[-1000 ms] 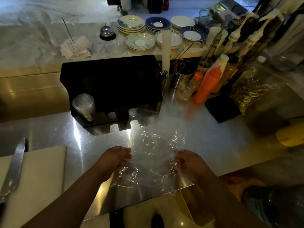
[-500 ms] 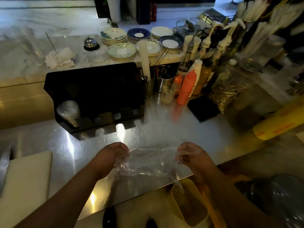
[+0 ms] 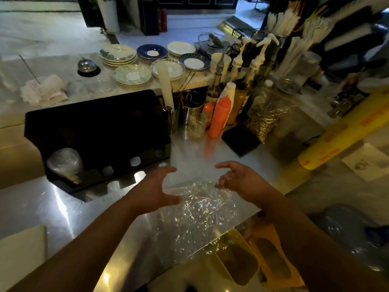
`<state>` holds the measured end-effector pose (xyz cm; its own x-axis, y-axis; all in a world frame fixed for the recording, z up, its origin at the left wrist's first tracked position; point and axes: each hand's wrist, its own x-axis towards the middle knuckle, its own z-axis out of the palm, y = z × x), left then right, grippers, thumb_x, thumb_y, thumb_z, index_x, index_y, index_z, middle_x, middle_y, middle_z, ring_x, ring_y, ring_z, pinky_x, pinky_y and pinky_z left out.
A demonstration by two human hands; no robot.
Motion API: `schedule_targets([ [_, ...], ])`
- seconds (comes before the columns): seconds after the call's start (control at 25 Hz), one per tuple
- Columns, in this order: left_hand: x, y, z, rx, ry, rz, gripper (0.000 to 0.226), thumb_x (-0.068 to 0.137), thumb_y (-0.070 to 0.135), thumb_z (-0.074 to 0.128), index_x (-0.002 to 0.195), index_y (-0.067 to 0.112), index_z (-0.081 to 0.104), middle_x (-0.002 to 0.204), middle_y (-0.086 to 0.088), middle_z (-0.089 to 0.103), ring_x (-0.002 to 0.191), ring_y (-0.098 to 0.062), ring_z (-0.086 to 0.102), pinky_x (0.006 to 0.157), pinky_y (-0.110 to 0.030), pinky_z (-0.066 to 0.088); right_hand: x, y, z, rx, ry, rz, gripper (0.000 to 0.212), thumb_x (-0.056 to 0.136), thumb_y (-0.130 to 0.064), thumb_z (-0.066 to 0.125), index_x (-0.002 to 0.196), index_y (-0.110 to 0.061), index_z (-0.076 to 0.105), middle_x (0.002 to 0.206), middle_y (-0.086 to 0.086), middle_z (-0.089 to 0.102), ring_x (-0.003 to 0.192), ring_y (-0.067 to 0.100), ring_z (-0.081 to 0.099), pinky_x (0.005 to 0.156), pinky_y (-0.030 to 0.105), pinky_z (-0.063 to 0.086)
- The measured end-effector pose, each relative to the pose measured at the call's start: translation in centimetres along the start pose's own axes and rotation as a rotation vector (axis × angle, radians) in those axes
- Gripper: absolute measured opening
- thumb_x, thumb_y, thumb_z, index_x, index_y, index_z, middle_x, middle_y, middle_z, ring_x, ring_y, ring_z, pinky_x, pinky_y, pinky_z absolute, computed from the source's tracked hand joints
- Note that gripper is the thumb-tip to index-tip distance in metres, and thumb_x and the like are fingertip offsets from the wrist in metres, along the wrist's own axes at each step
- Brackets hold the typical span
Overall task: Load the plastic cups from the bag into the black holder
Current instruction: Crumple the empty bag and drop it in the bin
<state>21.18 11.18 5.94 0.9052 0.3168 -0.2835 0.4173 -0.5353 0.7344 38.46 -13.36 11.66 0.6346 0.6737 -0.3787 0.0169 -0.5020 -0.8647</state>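
A crumpled clear plastic bag [image 3: 200, 209] lies on the steel counter [image 3: 63, 207] near its front edge, and no cups show inside it. My left hand [image 3: 155, 188] hovers at the bag's left side with fingers spread, holding nothing. My right hand [image 3: 237, 180] is at the bag's upper right, fingers curled and apart, with the film glinting by its fingertips. The black holder [image 3: 94, 131] stands behind the left hand. A wrapped stack of clear cups [image 3: 65, 165] sticks out of its leftmost slot, and small pale cup ends [image 3: 134, 161] show in other slots.
Orange squeeze bottles [image 3: 221, 116], syrup pumps and steel utensil pots [image 3: 191, 106] crowd the back right. Stacked saucers [image 3: 132, 75] and a bell [image 3: 87, 66] sit on the marble ledge. A yellow film roll [image 3: 345, 133] lies right, a white board [image 3: 21, 253] left, yellow bins [image 3: 237, 262] below the edge.
Both hands held the bag stretched between them. Now their fingers have opened and the bag has dropped flat on the counter. The view has tilted and shifted left.
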Motion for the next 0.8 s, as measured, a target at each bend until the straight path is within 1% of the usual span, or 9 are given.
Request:
schedule_targets([
  [0.08,1.3,1.4,-0.3,0.097,-0.183,0.093,0.084,0.067,0.057,0.09,0.139,0.051,0.047,0.13,0.029,0.05,0.11,-0.003,0.059,0.083,-0.018,0.047,0.5,-2.4,1.0,-0.132,-0.03,-0.038,0.041,0.089,-0.016,0.072,0.124,-0.035,0.063,0.102,-0.001,0.079,0.098,0.018,0.075,0.093,0.041,0.056],
  [0.12,2.0,2.1,-0.3,0.144,-0.233,0.127,0.059,0.072,0.051,0.088,0.124,0.049,0.059,0.119,0.029,0.059,0.099,-0.002,0.065,0.077,-0.019,0.051,0.6,-3.4,1.6,-0.192,-0.007,-0.06,0.039,0.091,-0.019,0.071,0.125,-0.037,0.063,0.103,-0.005,0.078,0.096,0.019,0.075,0.089,0.043,0.058],
  [0.2,3.3,3.2,0.1,0.148,-0.171,0.157,0.01,0.083,0.036,0.08,0.083,0.037,0.069,0.087,0.012,0.072,0.081,-0.013,0.07,0.07,-0.028,0.057,0.0,-4.8,2.2,-0.326,0.204,-0.1,0.044,0.092,-0.03,0.07,0.13,-0.042,0.054,0.113,-0.014,0.071,0.084,0.011,0.074,0.069,0.034,0.063],
  [0.28,4.2,3.5,0.7,-0.133,-0.072,0.083,0.012,0.083,0.019,0.079,0.072,0.02,0.075,0.074,-0.004,0.075,0.075,-0.025,0.073,0.068,-0.035,0.06,-1.7,-4.6,2.2,-0.359,0.531,-0.084,0.067,0.083,-0.052,0.075,0.141,-0.045,0.04,0.127,-0.016,0.057,0.082,-0.007,0.066,0.048,0.017,0.052],
  [0.36,4.2,4.0,1.3,-0.527,-0.097,-0.047,0.016,0.085,0.008,0.08,0.073,0.018,0.081,0.075,-0.007,0.08,0.07,-0.022,0.078,0.059,-0.028,0.062,-4.3,-3.0,2.1,-0.117,0.65,0.054,0.096,0.071,-0.068,0.075,0.15,-0.039,0.029,0.141,-0.008,0.051,0.101,-0.004,0.063,0.062,0.015,0.048],
  [0.44,3.6,4.8,2.8,-0.79,-0.205,-0.156,0.018,0.089,0.007,0.08,0.074,0.017,0.082,0.077,-0.006,0.081,0.068,-0.018,0.079,0.058,-0.023,0.062,-6.5,-0.7,2.5,0.222,0.508,0.288,0.105,0.069,-0.065,0.075,0.154,-0.026,0.028,0.151,0.008,0.048,0.125,0.027,0.057,0.081,0.032,0.052],
  [0.52,3.0,6.2,4.8,-0.804,-0.27,-0.19,0.012,0.09,0.013,0.08,0.078,0.015,0.082,0.081,-0.008,0.08,0.07,-0.019,0.078,0.062,-0.028,0.063,-8.4,2.3,2.9,0.549,0.28,0.428,0.085,0.077,-0.05,0.076,0.146,-0.012,0.045,0.138,0.016,0.061,0.117,0.036,0.063,0.087,0.044,0.056],
  [0.64,2.2,8.1,7.7,-0.716,-0.374,-0.171,0.01,0.093,0.022,0.077,0.085,0.018,0.083,0.084,-0.005,0.08,0.07,-0.017,0.076,0.065,-0.03,0.063,-10.4,6.1,2.2,0.836,0.166,0.352,0.031,0.095,-0.021,0.065,0.125,-0.012,0.064,0.112,0.018,0.076,0.091,0.033,0.075,0.077,0.047,0.063],
  [0.8,1.5,10.3,10.6,-0.559,-0.542,-0.175,0.016,0.097,0.035,0.07,0.099,0.021,0.078,0.079,-0.003,0.079,0.061,-0.012,0.071,0.056,-0.025,0.059,-11.6,10.5,-0.8,0.862,0.269,0.345,0.028,0.1,-0.01,0.06,0.127,-0.002,0.062,0.1,0.022,0.063,0.08,0.032,0.063,0.062,0.036,0.055],
])
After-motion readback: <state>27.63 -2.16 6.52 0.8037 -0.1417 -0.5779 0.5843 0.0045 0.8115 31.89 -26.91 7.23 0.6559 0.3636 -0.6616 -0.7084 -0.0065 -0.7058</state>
